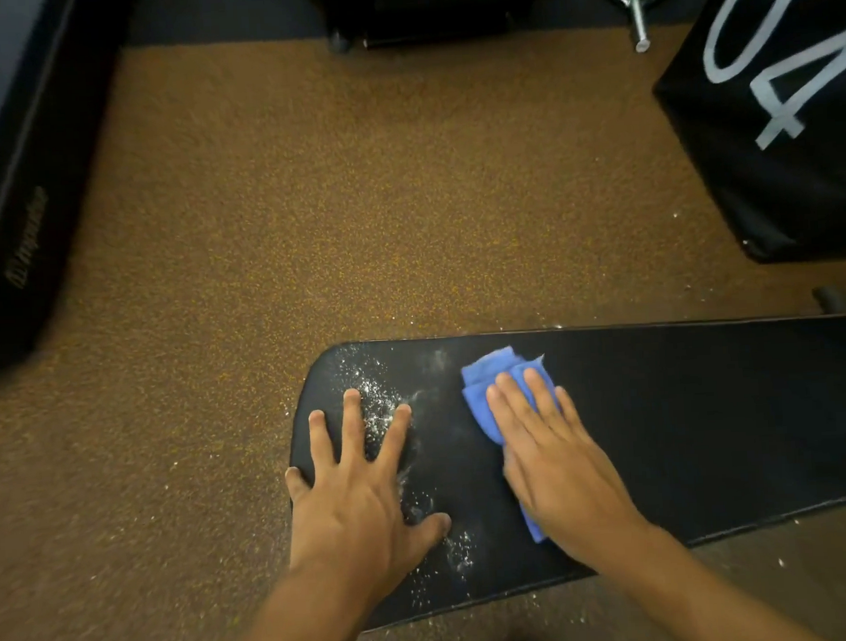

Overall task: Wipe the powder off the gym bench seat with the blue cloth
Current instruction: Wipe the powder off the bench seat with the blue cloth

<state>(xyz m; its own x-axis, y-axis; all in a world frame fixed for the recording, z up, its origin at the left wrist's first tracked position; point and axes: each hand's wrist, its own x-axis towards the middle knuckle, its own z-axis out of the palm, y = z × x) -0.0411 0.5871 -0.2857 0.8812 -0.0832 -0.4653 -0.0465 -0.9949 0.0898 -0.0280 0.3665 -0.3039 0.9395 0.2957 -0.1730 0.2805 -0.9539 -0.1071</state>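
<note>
The black gym bench seat (pixel 685 404) runs from the middle of the view to the right edge. White powder (pixel 379 403) is scattered over its left end, with more specks near the front edge. My left hand (pixel 356 490) lies flat on that left end, fingers spread, partly over the powder. My right hand (pixel 550 455) presses flat on the folded blue cloth (pixel 492 375), which rests on the seat to the right of the powder. Part of the cloth is hidden under my palm.
Brown speckled carpet (pixel 307 204) surrounds the bench, with some powder specks on it. A dark padded block (pixel 7 185) stands at the left. A black box (pixel 782 105) marked "04" stands at the upper right, and a metal bar (pixel 638 15) lies beside it.
</note>
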